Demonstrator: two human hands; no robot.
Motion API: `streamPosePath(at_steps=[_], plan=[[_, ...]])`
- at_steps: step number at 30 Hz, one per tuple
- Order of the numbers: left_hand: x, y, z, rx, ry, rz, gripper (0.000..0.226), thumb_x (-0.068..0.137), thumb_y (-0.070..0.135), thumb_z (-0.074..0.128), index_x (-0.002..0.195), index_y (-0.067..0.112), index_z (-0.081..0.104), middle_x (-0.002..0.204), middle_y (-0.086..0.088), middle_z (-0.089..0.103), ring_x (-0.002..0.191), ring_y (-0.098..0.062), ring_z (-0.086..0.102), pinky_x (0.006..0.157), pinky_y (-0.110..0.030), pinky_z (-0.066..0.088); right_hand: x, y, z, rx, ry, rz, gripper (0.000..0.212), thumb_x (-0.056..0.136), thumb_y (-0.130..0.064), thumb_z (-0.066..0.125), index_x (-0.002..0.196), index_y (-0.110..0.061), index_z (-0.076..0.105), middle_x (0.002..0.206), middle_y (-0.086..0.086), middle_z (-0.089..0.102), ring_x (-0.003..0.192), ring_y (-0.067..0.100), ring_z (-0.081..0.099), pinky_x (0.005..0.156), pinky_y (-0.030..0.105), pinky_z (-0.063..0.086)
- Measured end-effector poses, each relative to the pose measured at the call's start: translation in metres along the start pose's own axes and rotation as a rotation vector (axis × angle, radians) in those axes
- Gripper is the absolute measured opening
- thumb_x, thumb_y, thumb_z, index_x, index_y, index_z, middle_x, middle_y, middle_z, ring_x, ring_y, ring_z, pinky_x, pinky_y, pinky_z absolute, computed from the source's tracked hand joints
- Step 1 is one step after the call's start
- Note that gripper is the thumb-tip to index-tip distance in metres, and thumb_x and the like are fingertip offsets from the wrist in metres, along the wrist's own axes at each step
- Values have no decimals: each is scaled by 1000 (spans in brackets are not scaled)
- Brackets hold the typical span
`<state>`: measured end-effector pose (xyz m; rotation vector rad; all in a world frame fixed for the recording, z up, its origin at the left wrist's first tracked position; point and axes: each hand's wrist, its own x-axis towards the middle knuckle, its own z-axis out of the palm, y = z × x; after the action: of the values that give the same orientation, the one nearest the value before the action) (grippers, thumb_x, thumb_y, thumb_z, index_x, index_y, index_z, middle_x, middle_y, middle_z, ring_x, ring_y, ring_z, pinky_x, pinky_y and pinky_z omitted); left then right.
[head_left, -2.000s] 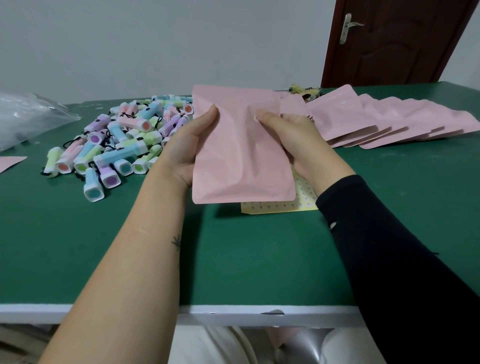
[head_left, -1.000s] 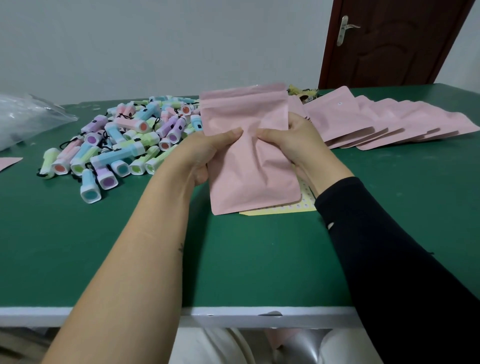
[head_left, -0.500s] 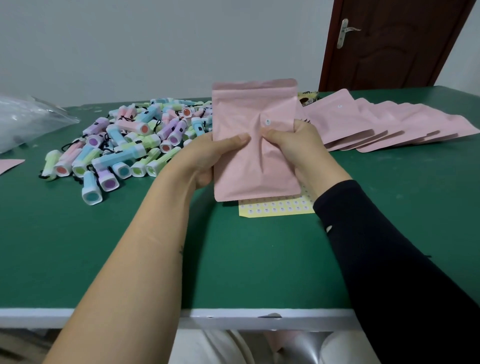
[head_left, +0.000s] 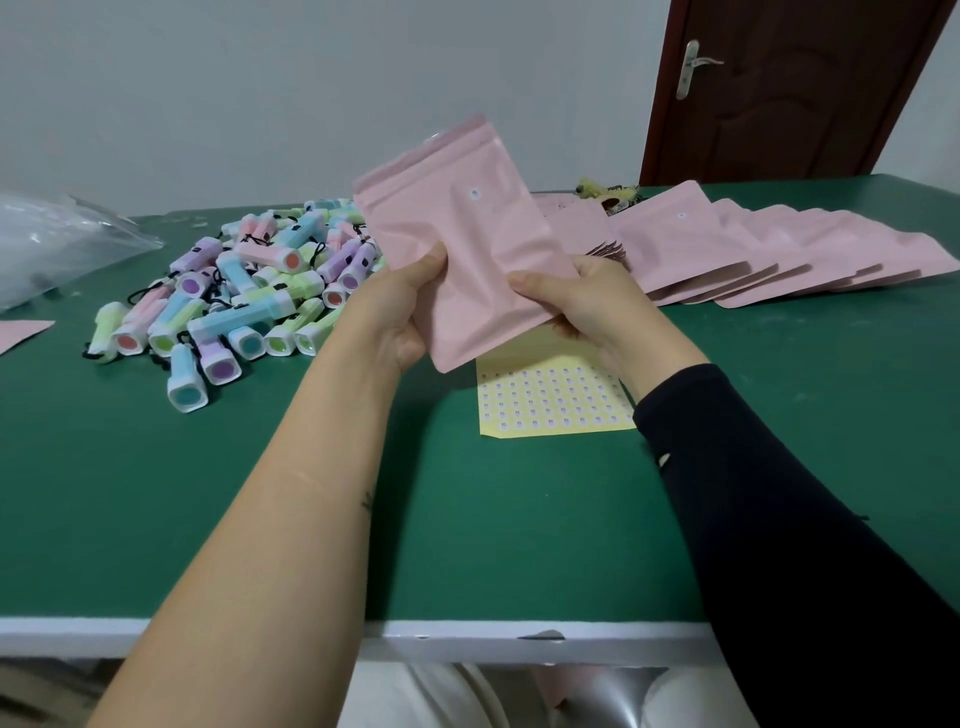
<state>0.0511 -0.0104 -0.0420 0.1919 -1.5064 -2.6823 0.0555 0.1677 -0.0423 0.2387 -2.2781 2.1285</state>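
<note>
- The left hand (head_left: 400, 312) grips the flat pink plastic zip pouch (head_left: 467, 244) by its left edge, with the thumb curled over the front and the fingers hidden behind
- The right hand (head_left: 587, 301), coming out of a dark sleeve (head_left: 779, 519), pinches the same pouch at its lower right edge, thumb on the front
- The pouch is held up between the two hands, clear of the green tabletop (head_left: 519, 519), with its top leaning to the left
- A small round white sticker (head_left: 474, 194) sits on the front of the pouch, above both hands
- Just below the right hand, a pale yellow sheet of tiny round stickers (head_left: 550, 400) lies flat on the tabletop
- Left of the left hand is a heap of pastel plastic toy torches (head_left: 244, 291), with a crumpled clear plastic bag (head_left: 57, 244) further left
- Beyond the right hand and out to its right, a fanned row of matching pink pouches (head_left: 753, 249) lies overlapping
</note>
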Motion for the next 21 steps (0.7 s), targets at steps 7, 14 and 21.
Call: streamPosePath(at_steps=[7,14,21], plan=[[1,-4,6,-105,111,-34,9,96,6,59,94,1,67,84,-9,76,75,-22,74,70,-39,60,-3,5,22,260,-104,129,29,89,-24,70,117,-17,63,112,2,73,98,19,69,87,36,57],[0,4,-2,-155,154,-40,13,95,12,62,105,5,67,98,-10,76,90,-27,73,82,-46,59,-4,7,29,258,-155,113,27,90,-18,69,116,-15,63,112,5,72,102,22,70,90,42,57],[4,25,-28,-266,353,59,10,95,0,58,89,6,62,58,-2,70,55,-12,68,70,-27,61,0,6,13,223,-141,88,23,86,-17,72,107,-8,67,100,6,76,92,18,73,80,34,60]])
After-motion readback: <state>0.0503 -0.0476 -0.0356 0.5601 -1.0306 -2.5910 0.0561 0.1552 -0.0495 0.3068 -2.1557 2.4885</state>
